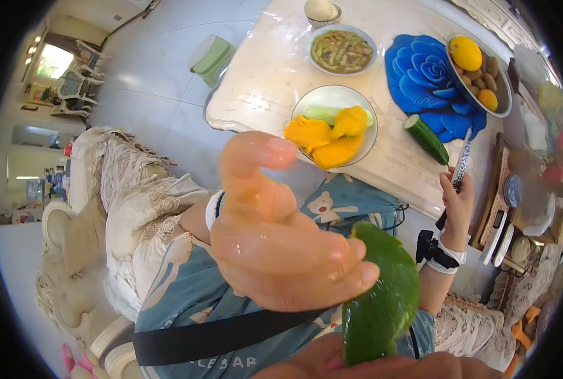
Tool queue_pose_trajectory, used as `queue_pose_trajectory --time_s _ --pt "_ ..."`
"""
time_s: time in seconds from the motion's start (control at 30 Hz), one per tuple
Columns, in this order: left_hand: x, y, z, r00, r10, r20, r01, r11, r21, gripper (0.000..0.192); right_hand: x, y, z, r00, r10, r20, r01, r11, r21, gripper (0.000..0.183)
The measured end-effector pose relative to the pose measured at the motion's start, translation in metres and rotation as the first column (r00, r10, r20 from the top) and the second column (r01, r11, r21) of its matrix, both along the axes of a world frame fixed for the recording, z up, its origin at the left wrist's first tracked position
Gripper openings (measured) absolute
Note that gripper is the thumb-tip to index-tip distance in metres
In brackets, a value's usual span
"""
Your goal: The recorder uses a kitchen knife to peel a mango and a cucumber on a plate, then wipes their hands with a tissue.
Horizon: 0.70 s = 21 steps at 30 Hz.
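Close to the camera, my left hand (281,241) looks wet and orange-stained. Its outer fingers pinch a glossy green fruit peel (381,293), while the thumb and index finger are curled apart above. The peel's lower end meets blurred skin at the bottom edge. My right hand (457,203), at the table's near right edge, grips a knife (463,158) with a patterned blade pointing away from me. A cucumber (426,139) with one cut end lies left of the blade. Peeled orange-yellow mango flesh (328,135) and a pale green piece rest on a white plate (298,102).
Farther back are a bowl of cooked green vegetables (342,49) and a steamed bun (320,9) in a small bowl. A metal bowl (504,102) of brown and yellow fruit overlaps a blue flower-shaped mat (418,71). A green bin (212,59) stands beyond the table's left edge.
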State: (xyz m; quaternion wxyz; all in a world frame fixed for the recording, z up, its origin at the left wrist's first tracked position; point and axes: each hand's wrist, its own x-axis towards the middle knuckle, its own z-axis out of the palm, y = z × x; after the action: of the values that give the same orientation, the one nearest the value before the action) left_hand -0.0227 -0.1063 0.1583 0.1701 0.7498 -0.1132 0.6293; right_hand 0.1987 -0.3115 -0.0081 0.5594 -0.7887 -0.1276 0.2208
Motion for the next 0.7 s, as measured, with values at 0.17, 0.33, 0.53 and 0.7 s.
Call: queue_pose_trajectory --time_s 0.17,0.33,0.53,0.7 --pt "-0.027 -0.001 0.012 0.996 0.085 0.030 -0.086 0.995 0.043 0.011 0.016 -0.003 -0.035 0.913 0.199 0.355 -0.069 0.936 -0.345 0.030" --pt "-0.043 0.019 0.012 0.995 0.092 0.027 -0.094 0.989 0.114 0.011 0.003 0.025 -0.043 0.682 0.483 0.549 -0.288 0.868 -0.405 0.033" --pt "-0.065 0.039 0.010 0.997 0.078 -0.021 -0.073 0.980 0.183 0.014 -0.008 0.069 -0.033 0.657 0.501 0.563 -0.297 0.859 -0.417 0.042" --pt "-0.090 0.060 0.013 0.990 0.108 -0.095 -0.087 0.976 0.202 0.014 -0.004 0.080 -0.043 0.572 0.479 0.666 -0.226 0.872 -0.434 0.042"
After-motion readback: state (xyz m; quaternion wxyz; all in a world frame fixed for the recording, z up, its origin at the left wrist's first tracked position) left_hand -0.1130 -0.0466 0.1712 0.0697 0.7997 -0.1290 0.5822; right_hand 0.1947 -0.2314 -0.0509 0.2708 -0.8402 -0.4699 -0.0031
